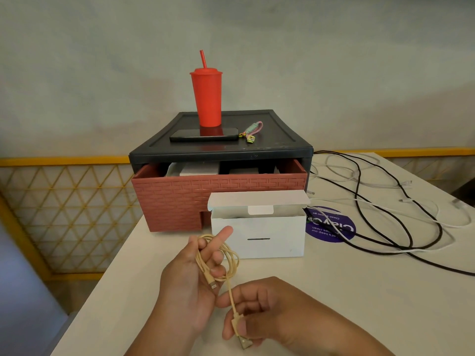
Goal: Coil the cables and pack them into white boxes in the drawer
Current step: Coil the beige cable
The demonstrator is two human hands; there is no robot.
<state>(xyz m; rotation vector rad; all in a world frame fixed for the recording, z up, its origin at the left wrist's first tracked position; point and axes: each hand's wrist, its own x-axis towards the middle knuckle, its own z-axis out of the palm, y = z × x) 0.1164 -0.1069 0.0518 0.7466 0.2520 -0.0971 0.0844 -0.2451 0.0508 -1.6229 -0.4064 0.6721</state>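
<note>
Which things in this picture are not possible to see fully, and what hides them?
1. White box inside, head view: hidden by its own front wall.
2. Drawer contents: mostly hidden by the drawer front and black cabinet.
3. Black cable: cut off by the right edge.
4. Beige cable plug: partly covered by the right hand.
</note>
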